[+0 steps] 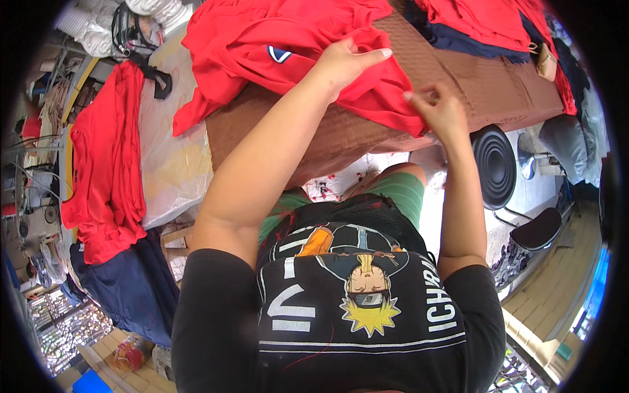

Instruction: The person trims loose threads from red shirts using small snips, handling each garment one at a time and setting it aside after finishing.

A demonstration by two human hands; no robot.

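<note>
A large red garment (252, 69) with a small dark blue and white patch lies spread in loose folds over the brown-covered table in front of me. Over its middle rests my left hand (344, 64), its thumb stretched out to the right along the cloth. Its other fingers are foreshortened and partly hidden. My right hand (445, 114) is at the garment's right edge, by the narrow end that hangs near the table's front. That hand is slightly blurred; thumb and forefinger are apart, and I see no clear grip on the cloth.
The brown quilted cover (511, 92) drapes over the table. More red clothes (478, 23) with dark ones lie at the far right. At left hang a red garment (108, 164) and navy cloth (131, 281). A round black stool seat (493, 167) stands right.
</note>
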